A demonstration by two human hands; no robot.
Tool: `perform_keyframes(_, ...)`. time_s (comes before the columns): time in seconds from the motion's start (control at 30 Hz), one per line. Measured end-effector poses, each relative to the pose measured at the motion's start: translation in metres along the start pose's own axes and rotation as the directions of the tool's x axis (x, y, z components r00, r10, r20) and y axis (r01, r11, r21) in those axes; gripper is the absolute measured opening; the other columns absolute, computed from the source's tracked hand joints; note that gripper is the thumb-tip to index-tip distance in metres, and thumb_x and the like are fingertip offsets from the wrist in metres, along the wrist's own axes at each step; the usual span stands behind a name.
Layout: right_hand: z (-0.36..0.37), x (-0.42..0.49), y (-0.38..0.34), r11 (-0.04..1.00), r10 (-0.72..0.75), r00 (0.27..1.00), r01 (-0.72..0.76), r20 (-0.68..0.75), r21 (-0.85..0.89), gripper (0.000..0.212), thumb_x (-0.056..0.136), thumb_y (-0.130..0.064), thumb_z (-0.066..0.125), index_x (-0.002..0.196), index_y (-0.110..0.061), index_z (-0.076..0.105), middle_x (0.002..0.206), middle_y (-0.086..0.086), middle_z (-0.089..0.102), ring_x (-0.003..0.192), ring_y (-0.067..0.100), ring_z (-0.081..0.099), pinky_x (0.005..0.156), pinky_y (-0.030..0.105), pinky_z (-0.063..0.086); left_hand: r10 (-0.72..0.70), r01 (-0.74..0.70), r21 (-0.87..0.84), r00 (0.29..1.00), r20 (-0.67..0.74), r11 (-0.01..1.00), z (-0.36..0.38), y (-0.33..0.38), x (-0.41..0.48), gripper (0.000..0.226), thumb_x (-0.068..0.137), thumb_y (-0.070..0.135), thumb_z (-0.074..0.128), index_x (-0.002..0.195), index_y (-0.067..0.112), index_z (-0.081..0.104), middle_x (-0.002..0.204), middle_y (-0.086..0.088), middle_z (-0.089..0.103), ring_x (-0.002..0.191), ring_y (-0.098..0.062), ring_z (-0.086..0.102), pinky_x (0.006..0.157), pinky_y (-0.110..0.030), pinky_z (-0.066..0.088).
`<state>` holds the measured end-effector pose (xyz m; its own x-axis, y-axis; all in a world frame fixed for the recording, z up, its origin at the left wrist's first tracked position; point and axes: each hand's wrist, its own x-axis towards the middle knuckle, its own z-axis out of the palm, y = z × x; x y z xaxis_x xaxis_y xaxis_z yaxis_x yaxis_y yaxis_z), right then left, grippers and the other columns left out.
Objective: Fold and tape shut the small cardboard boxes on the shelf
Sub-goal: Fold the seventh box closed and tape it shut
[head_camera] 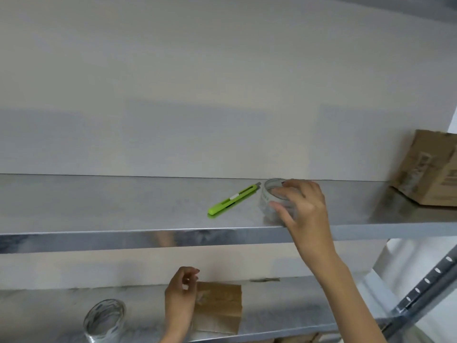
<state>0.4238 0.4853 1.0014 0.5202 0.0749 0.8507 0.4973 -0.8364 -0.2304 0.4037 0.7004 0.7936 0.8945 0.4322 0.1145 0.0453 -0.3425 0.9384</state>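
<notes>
On the lower shelf (49, 300), the left hand (181, 295), fingers loosely curled, sits at the flat box (218, 309); whether it holds it I cannot tell. Above, the right hand (304, 206) grips the tape (270, 194) beside the cutter (232, 200). Fetching tape looks like the step in hand; next, bring it down to the box.

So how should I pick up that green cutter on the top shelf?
Pinch the green cutter across its plastic body, near the middle, coming from above and the front of the shelf. It lies flat and slanted, and its metal tip points back toward the tape roll the right hand holds, so stay off that end.
</notes>
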Motion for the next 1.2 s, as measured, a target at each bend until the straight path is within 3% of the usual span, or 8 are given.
perform_keyframes(0.17, -0.002, -0.070, -0.065, 0.905, -0.423, 0.899, 0.426, -0.119, 0.000, 0.011, 0.089, -0.014, 0.058, 0.082, -0.010, 0.066, 0.063, 0.004, 0.058, 0.059, 0.022, 0.051, 0.059, 0.033, 0.044, -0.031, 0.028, 0.107, 0.999, 0.024, 0.994, 0.011, -0.026, 0.016, 0.030, 0.089, 0.009, 0.058, 0.118, 0.018, 0.057, 0.116, -0.002, 0.057, 0.108, -0.021, 0.054, 0.095, -0.032, 0.043)
perform_keyframes(0.33, 0.083, -0.153, -0.064, 0.980, -0.162, 0.676, 0.199, 0.719, 0.033, 0.065, 0.103, -0.033, 0.006, 0.097, -0.035, 0.071, 0.097, -0.018, 0.061, 0.089, 0.000, 0.056, 0.077, 0.011, 0.046, -0.388, 0.328, 0.240, 0.879, 0.276, 0.914, 0.025, -0.046, 0.024, 0.051, 0.100, 0.031, 0.040, 0.144, 0.007, 0.032, 0.151, -0.013, 0.032, 0.138, -0.027, 0.032, 0.112, -0.030, 0.022)
perform_keyframes(0.37, 0.106, -0.162, -0.057, 0.991, -0.052, 0.643, 0.128, 0.764, -0.041, 0.100, 0.052, -0.040, -0.014, 0.115, -0.027, 0.063, 0.119, -0.012, 0.055, 0.102, 0.003, 0.060, 0.085, 0.015, 0.047, -0.395, 0.331, 0.240, 0.867, 0.305, 0.912, 0.028, -0.048, 0.022, 0.049, 0.101, 0.031, 0.038, 0.143, 0.006, 0.033, 0.150, -0.012, 0.033, 0.138, -0.026, 0.033, 0.110, -0.028, 0.023)
perform_keyframes(0.4, 0.126, -0.171, -0.046, 0.994, 0.007, 0.623, 0.079, 0.782, -0.072, 0.059, 0.068, -0.036, 0.040, 0.124, -0.023, 0.052, 0.131, -0.009, 0.045, 0.108, 0.004, 0.061, 0.087, 0.018, 0.048, -0.396, 0.331, 0.238, 0.859, 0.323, 0.913, 0.030, -0.047, 0.019, 0.046, 0.101, 0.030, 0.038, 0.141, 0.007, 0.038, 0.148, -0.011, 0.037, 0.135, -0.026, 0.037, 0.108, -0.026, 0.025)
perform_keyframes(0.57, 0.157, -0.199, -0.037, 0.999, 0.042, 0.343, -0.026, 0.939, -0.035, 0.062, 0.097, -0.038, 0.028, 0.152, -0.020, 0.007, 0.158, -0.010, 0.006, 0.144, 0.007, 0.019, 0.118, 0.026, 0.009, -0.433, 0.362, 0.257, 0.839, 0.328, 0.896, 0.031, -0.057, 0.016, 0.040, 0.103, 0.028, 0.032, 0.139, 0.012, 0.043, 0.145, -0.008, 0.043, 0.131, -0.021, 0.043, 0.106, -0.020, 0.025)
perform_keyframes(0.67, 0.160, -0.219, -0.022, 1.000, -0.005, 0.335, -0.017, 0.942, 0.011, 0.091, 0.082, -0.050, 0.041, 0.150, -0.015, -0.007, 0.147, -0.012, 0.040, 0.126, 0.001, 0.046, 0.112, 0.023, 0.020, -0.447, 0.359, 0.308, 0.843, 0.298, 0.881, 0.033, -0.058, 0.015, 0.041, 0.103, 0.035, 0.027, 0.134, 0.022, 0.048, 0.140, -0.005, 0.051, 0.124, -0.022, 0.050, 0.100, -0.022, 0.032)
perform_keyframes(0.83, 0.137, -0.229, 0.014, 0.996, 0.063, 0.246, -0.072, 0.967, -0.046, 0.084, 0.066, -0.066, 0.052, 0.137, -0.022, 0.041, 0.139, -0.006, 0.051, 0.119, 0.010, 0.056, 0.112, 0.028, 0.021, -0.398, 0.310, 0.313, 0.874, 0.278, 0.898, 0.035, -0.057, 0.010, 0.030, 0.102, 0.032, 0.032, 0.096, 0.021, 0.060, 0.118, -0.015, 0.065, 0.108, -0.030, 0.059, 0.076, -0.026, 0.034)
perform_keyframes(1.2, 0.117, -0.241, -0.004, 0.788, 0.282, 0.665, -0.571, 0.691, 0.229, 0.074, 0.091, -0.051, 0.046, 0.149, -0.042, 0.001, 0.156, -0.017, 0.007, 0.143, -0.002, 0.008, 0.116, 0.018, 0.011, -0.340, 0.323, 0.105, 0.892, 0.297, 0.940, 0.029, -0.054, 0.005, 0.031, 0.102, 0.031, 0.034, 0.099, 0.016, 0.060, 0.104, -0.007, 0.066, 0.088, -0.019, 0.057, 0.070, -0.022, 0.033)
